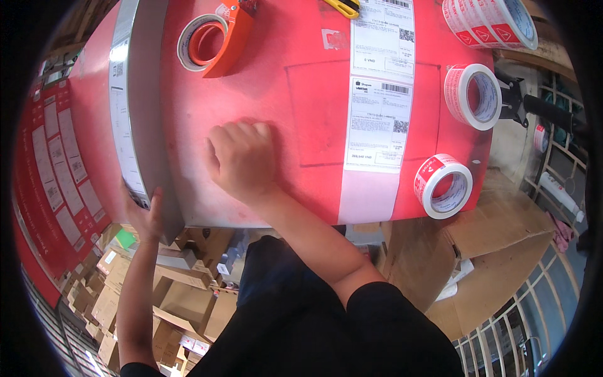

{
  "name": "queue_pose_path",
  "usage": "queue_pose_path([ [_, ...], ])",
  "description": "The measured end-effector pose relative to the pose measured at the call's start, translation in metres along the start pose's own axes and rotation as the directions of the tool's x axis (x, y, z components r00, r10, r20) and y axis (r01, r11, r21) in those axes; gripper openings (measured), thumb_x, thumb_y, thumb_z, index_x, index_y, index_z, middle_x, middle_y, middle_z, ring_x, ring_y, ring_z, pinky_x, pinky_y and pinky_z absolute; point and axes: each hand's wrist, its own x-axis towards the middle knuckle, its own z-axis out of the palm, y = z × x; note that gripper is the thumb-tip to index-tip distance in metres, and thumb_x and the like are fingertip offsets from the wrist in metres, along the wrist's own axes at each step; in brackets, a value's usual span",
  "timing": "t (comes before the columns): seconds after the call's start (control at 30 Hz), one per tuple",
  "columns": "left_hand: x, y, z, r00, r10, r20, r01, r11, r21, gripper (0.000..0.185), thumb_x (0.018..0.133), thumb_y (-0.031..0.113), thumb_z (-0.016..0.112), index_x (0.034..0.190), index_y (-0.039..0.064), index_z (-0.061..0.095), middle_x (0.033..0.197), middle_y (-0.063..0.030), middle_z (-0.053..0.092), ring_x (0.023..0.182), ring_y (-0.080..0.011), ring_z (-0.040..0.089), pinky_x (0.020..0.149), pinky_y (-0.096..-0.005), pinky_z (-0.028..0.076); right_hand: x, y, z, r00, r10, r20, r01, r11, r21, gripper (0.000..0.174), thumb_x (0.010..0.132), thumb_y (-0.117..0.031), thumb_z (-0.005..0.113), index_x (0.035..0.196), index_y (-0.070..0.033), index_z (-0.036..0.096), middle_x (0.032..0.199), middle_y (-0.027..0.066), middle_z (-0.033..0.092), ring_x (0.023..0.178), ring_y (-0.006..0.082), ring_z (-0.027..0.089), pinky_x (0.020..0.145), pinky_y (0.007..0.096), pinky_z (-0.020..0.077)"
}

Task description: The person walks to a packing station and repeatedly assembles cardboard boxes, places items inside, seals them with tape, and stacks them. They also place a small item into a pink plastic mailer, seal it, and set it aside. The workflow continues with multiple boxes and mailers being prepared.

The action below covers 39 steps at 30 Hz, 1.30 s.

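Observation:
My left hand (143, 214) grips the near end of a long grey box (148, 118) that stands on the red tabletop (311, 193). A printed label strip (123, 113) runs along the box's side. Over the middle of the table is my right hand (242, 158), its fingers curled with nothing visible in them. An orange tape dispenser (231, 40) with a tape roll lies beyond it. To its right, a strip of printed shipping labels (377, 127) lies across the table, with a yellow utility knife (346, 6) at its far part.
Red-and-white tape rolls (471, 96) line the table's right side, beside a black metal bracket (513, 99). An open cardboard box (499, 231) stands below the near right corner. More cardboard boxes (183, 301) are piled below left. A red board (52, 188) with papers is at far left.

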Motion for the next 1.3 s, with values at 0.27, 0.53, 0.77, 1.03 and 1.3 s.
queue_pose_path([
  [0.27, 0.003, 0.003, 0.001, 1.0, 0.005, -0.003, -0.005, 0.999, -0.047, 0.092, 0.089, 0.031, 0.084, 0.16, -0.009, 0.04, 0.151, -0.0239, 0.055, 0.142, -0.0342, 0.052, 0.122, -0.044, 0.037, 0.001, -0.001, 0.001, 0.999, -0.04, 0.003, 0.04, 0.998, 0.049, 0.015, 0.093, -0.02, 0.071, 0.085, -0.012, 0.061, 0.082, 0.0072, 0.065, 0.083, 0.0289, 0.065, 0.082, 0.0469, 0.0437],
  [0.53, 0.002, 0.008, 0.0, 1.0, 0.014, -0.001, -0.014, 1.0, -0.023, 0.092, 0.089, 0.032, 0.083, 0.16, -0.009, 0.04, 0.149, -0.0239, 0.056, 0.14, -0.0342, 0.053, 0.122, -0.0446, 0.037, -0.002, -0.001, 0.002, 0.999, -0.034, -0.015, 0.034, 0.998, 0.046, 0.017, 0.094, -0.022, 0.072, 0.084, -0.012, 0.062, 0.082, 0.0075, 0.066, 0.083, 0.0295, 0.066, 0.083, 0.0468, 0.0444],
  [0.77, 0.004, 0.001, 0.0, 1.0, 0.015, 0.001, -0.015, 1.0, 0.017, 0.094, 0.086, 0.037, 0.084, 0.159, -0.006, 0.043, 0.145, -0.0237, 0.06, 0.135, -0.0348, 0.058, 0.118, -0.0443, 0.042, 0.0, -0.003, 0.007, 0.999, -0.022, -0.024, 0.022, 1.0, 0.006, 0.024, 0.099, -0.029, 0.069, 0.084, -0.012, 0.064, 0.082, 0.0095, 0.068, 0.085, 0.0313, 0.066, 0.084, 0.048, 0.044],
  [1.03, 0.004, 0.026, -0.002, 0.994, -0.099, -0.044, 0.104, 0.987, 0.126, 0.099, 0.08, 0.043, 0.085, 0.16, 0.001, 0.044, 0.141, -0.0268, 0.066, 0.129, -0.0437, 0.066, 0.11, -0.049, 0.051, -0.007, -0.007, -0.012, 0.991, -0.062, 0.122, 0.065, 0.998, -0.019, 0.03, 0.1, -0.033, 0.068, 0.081, -0.011, 0.066, 0.082, 0.0124, 0.071, 0.085, 0.0333, 0.069, 0.087, 0.0508, 0.0457],
  [1.3, 0.002, 0.011, -0.002, 0.997, -0.049, -0.058, 0.058, 0.983, 0.174, 0.091, 0.085, 0.043, 0.085, 0.16, 0.005, 0.048, 0.143, -0.0223, 0.068, 0.13, -0.0397, 0.066, 0.112, -0.0476, 0.05, -0.205, -0.032, -0.125, 0.932, 0.255, 0.259, -0.295, 0.947, 0.128, 0.033, 0.102, -0.034, 0.068, 0.087, -0.004, 0.069, 0.075, 0.0177, 0.068, 0.073, 0.0398, 0.069, 0.068, 0.052, 0.0511],
])
